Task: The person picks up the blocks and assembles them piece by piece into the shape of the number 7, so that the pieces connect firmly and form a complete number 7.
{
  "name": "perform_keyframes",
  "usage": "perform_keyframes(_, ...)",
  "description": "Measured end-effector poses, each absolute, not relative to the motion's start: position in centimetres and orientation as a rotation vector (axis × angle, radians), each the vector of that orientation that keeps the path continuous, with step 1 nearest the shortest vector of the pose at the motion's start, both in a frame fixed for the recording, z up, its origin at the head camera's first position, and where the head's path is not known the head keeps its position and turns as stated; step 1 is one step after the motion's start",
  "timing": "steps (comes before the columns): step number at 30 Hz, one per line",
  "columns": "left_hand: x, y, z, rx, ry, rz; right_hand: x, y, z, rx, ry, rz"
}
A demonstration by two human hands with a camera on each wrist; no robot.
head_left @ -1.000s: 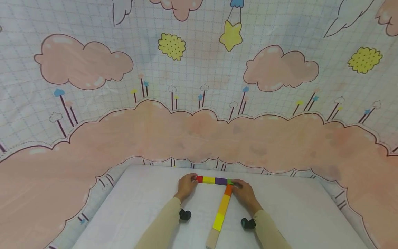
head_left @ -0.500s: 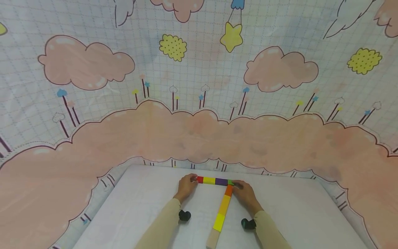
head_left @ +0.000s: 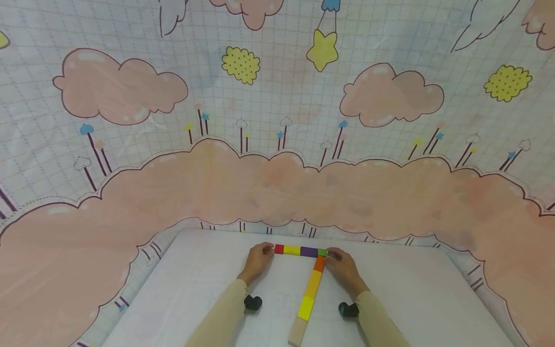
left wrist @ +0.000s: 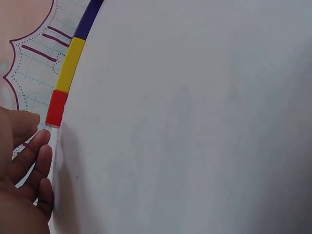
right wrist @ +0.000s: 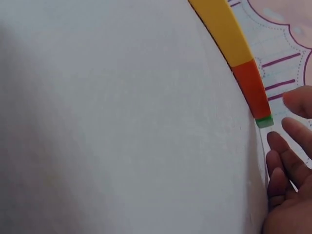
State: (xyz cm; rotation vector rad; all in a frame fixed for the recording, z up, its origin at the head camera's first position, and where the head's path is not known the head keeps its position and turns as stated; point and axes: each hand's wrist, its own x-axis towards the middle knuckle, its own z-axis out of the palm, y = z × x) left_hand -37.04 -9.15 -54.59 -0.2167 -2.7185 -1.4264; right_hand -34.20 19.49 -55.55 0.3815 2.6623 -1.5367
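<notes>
A row of blocks runs crosswise near the table's far edge: red [head_left: 279, 249], yellow [head_left: 292, 250], purple [head_left: 309, 252] and green [head_left: 322, 252]. From its green end a second row comes towards me: an orange block [head_left: 319, 263], an amber one [head_left: 313, 285], a bright yellow one [head_left: 306, 308] and a bare-wood one [head_left: 297, 331]. My left hand [head_left: 258, 260] is just off the red end, fingers loosely bent with nothing between them. Beside the green end, my right hand [head_left: 344, 270] is likewise free of the blocks, its fingers parted in the right wrist view.
The blocks lie on a white table [head_left: 412, 299]. Behind it hangs a cloth [head_left: 277, 188] printed with clouds and stars. A dark device [head_left: 253, 302] sits at the left wrist and another dark device [head_left: 349, 310] at the right.
Both hands have let go of the row's ends and drawn slightly outward, the left from the red block, the right from the green. The blocks look unmoved.
</notes>
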Motion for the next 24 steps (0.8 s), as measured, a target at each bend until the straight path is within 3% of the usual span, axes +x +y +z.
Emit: perform_keyframes(24, -34.3, -10.1, -52.7, -0.344, -2.652, -1.437, -32.5, 19.5, -53.0, 0.250, 2.777, -1.421)
